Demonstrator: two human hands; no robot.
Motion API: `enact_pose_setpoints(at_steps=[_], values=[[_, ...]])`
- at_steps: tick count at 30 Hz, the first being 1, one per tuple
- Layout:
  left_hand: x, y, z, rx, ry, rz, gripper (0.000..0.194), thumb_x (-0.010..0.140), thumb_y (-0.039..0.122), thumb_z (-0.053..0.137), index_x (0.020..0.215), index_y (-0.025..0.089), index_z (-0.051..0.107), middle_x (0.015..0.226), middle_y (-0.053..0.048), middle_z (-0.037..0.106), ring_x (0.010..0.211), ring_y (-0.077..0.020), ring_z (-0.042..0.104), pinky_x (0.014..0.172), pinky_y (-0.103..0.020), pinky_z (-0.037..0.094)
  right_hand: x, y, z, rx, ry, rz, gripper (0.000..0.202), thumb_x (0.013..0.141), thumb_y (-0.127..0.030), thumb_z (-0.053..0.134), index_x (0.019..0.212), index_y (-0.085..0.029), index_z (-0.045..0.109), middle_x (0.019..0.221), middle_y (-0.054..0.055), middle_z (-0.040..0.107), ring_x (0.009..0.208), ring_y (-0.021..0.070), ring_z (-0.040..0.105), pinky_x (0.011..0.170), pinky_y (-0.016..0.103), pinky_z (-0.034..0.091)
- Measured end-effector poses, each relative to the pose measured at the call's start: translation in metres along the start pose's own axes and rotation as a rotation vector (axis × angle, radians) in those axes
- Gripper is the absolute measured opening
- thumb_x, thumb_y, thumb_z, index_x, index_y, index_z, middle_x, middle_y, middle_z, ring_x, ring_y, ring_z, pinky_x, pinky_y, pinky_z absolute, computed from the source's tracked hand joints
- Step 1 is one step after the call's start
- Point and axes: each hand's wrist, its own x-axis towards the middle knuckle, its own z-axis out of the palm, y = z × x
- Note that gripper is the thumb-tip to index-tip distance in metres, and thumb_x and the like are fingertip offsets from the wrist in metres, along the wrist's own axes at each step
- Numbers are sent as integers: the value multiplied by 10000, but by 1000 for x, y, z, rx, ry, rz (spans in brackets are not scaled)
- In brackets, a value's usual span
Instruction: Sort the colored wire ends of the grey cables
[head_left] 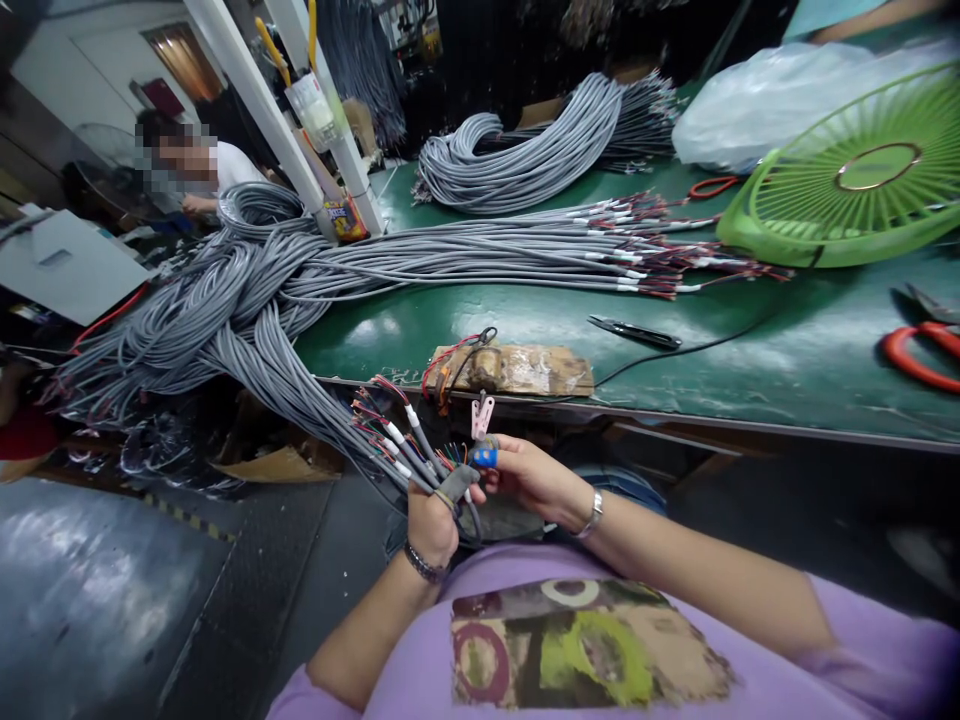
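Note:
My left hand (433, 520), a grey cover on its thumb, is closed around a grey cable (472, 525) just below the bench edge. Thin coloured wires (452, 456) fan out from a cable end beside that thumb. My right hand (529, 478) meets it with thumb and fingers pinched together; one fingertip wears a blue wrap. What lies in this pinch is too small to make out. Left of my hands, several grey cable ends (397, 440) with white bands and stripped red and dark wires hang over the edge. A pink clip (482, 418) sits directly above my right fingers.
A wooden board (536, 370) with a metal piece lies on the green bench (750, 370). Behind it run long grey cables (465, 255). Black snips (634, 332), red-handled scissors (926, 350) and a green fan (847, 180) are rightward. A person (225, 165) is at far left.

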Motion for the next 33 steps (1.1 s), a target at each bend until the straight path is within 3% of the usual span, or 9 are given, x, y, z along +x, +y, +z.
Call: enact_pose_setpoints(at_steps=[5, 7, 11, 16, 25, 29, 33], values=[[4, 5, 4, -9, 56, -41, 241, 663, 302, 701, 491, 146, 636, 413, -9, 573, 419, -117, 534, 470, -228, 399, 3, -1, -9, 97, -33, 11, 215, 648, -274, 775, 694, -159, 599, 603, -23, 571, 519, 77, 485, 517, 209, 424], [5, 7, 5, -22, 68, -62, 221, 647, 309, 707, 515, 143, 645, 413, -7, 575, 411, -112, 528, 462, -222, 389, 6, -4, -16, 158, -6, 27, 185, 740, -331, 704, 746, -166, 621, 646, -4, 603, 546, 91, 522, 548, 222, 464], [5, 13, 9, -57, 27, -75, 185, 631, 294, 711, 548, 137, 659, 418, -13, 587, 415, -109, 530, 465, -217, 386, 15, -17, -20, 207, 24, 60, 346, 855, -495, 556, 774, -171, 645, 746, 44, 659, 618, 114, 578, 582, 229, 497], [6, 16, 13, -64, -44, -80, 194, 643, 287, 709, 538, 133, 652, 414, -12, 581, 404, -103, 516, 462, -218, 385, 23, -24, -9, 161, 24, -5, 339, 764, -503, 687, 788, -165, 676, 700, 25, 647, 617, 111, 571, 558, 213, 478], [14, 8, 13, 20, -47, -90, 227, 680, 264, 679, 502, 133, 625, 412, -15, 563, 412, -104, 503, 455, -225, 403, 30, -17, -3, 215, 66, -112, 327, 678, -469, 774, 725, -163, 670, 661, -4, 632, 627, 102, 545, 630, 240, 445], [14, 6, 14, 14, -48, -111, 244, 666, 277, 700, 489, 138, 604, 408, -11, 560, 389, -104, 497, 446, -231, 405, 28, -18, -2, 210, 69, -107, 330, 699, -474, 756, 709, -160, 655, 652, -1, 622, 617, 104, 539, 614, 236, 447], [10, 7, 13, 32, -22, -109, 266, 655, 314, 713, 486, 138, 608, 406, -16, 562, 396, -106, 505, 447, -228, 385, 24, -18, -5, 213, 38, -12, 362, 786, -538, 645, 755, -177, 647, 685, 20, 631, 608, 118, 548, 568, 233, 455]])
